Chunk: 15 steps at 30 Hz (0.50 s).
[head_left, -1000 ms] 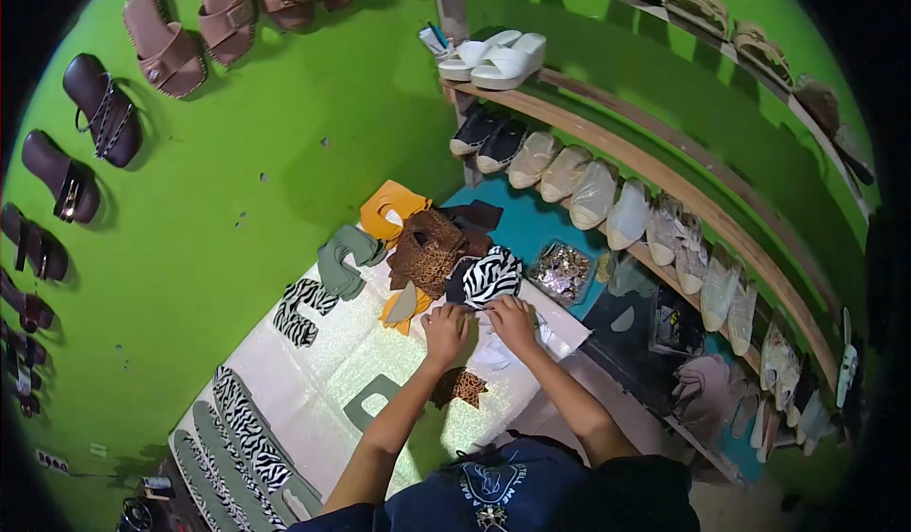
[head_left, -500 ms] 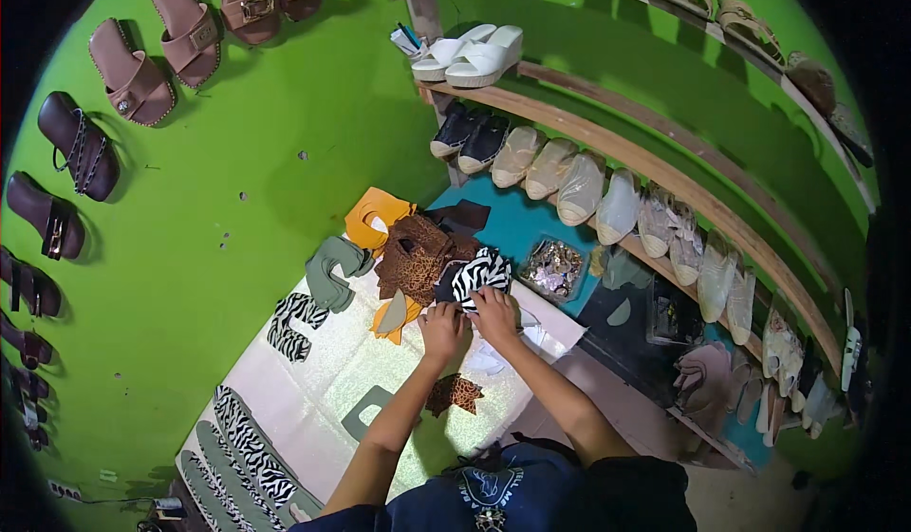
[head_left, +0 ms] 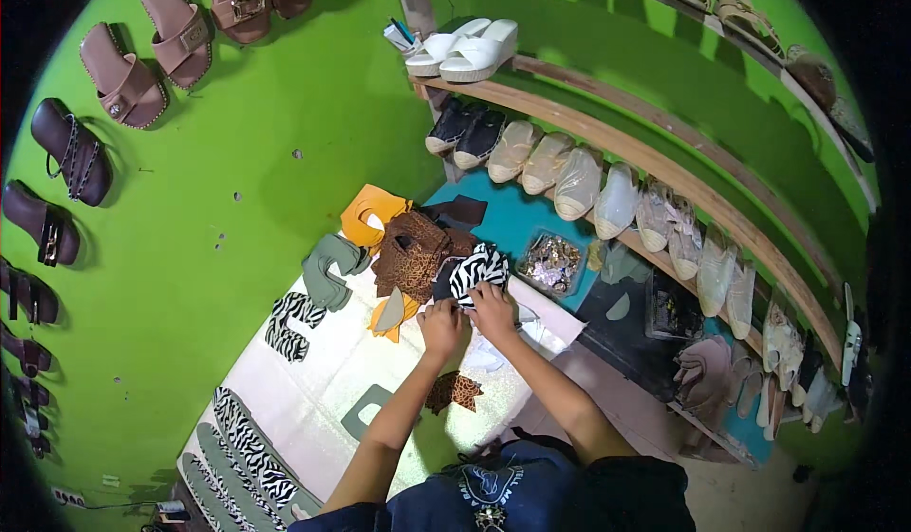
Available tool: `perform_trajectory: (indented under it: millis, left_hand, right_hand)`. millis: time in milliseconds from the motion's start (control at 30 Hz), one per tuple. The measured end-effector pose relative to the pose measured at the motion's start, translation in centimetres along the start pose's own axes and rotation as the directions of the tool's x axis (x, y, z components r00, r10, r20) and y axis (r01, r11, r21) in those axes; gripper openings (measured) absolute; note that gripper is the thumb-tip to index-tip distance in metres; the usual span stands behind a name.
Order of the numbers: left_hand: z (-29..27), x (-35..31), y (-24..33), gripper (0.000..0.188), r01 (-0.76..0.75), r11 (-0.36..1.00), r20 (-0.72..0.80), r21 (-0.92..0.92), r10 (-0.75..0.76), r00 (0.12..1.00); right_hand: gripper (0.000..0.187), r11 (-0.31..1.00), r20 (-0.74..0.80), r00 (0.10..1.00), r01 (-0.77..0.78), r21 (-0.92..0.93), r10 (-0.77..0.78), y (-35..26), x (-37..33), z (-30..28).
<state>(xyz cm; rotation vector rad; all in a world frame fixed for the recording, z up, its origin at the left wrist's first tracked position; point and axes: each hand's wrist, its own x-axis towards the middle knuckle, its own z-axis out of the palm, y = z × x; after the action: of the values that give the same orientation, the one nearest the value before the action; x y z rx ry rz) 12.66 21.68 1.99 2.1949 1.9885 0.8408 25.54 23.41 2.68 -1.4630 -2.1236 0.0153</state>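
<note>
Both my hands are at a zebra-print piece of material (head_left: 479,268) with a dark part on its left side, at the far edge of the table. My left hand (head_left: 440,329) has its fingers bent closed at the near left edge of this piece. My right hand (head_left: 491,313) grips the near right edge, thumb and fingers pressed together. Just left of it lies a heap of brown leopard-print pieces (head_left: 408,257). An orange piece with a grey-green one (head_left: 390,311) lies near my left hand. White scraps (head_left: 486,354) lie partly under my right wrist.
Orange cutouts (head_left: 372,215), grey-green pieces (head_left: 329,276) and zebra pieces (head_left: 287,328) lie on the pale table cover (head_left: 325,380). Strips (head_left: 249,448) line its near-left edge. A clear box of metal bits (head_left: 553,264) stands right. Shoe shelves (head_left: 617,124) rise beyond; sandals (head_left: 123,76) hang on the green wall.
The whole view has shifted slightly. My hands stay at the zebra-print piece with hardly any movement, and its folds look slightly altered.
</note>
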Motion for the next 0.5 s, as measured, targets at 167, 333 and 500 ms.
perform_trajectory:
  millis: [167, 333, 500]
  left_hand:
    - [0.3, 0.0, -0.1, 0.020, 0.031, 0.999, 0.004, -0.019, -0.031, 1.000]
    - [0.1, 0.0, 0.0, 0.019, 0.016, 0.999, -0.014, -0.030, -0.017, 1.000]
    - [-0.3, 0.3, 0.2, 0.018, 0.046, 0.998, 0.028, -0.044, -0.045, 0.999]
  right_hand:
    - [0.040, 1.000, 0.017, 1.000, -0.014, -0.014, 0.014, -0.1, 0.0, 0.2]
    - [0.036, 0.994, 0.036, 0.999, 0.004, -0.108, 0.000, -0.2, 0.2, 0.7]
    - [0.034, 0.985, 0.047, 0.998, 0.052, -0.167, -0.045, -0.2, 0.7, 0.9]
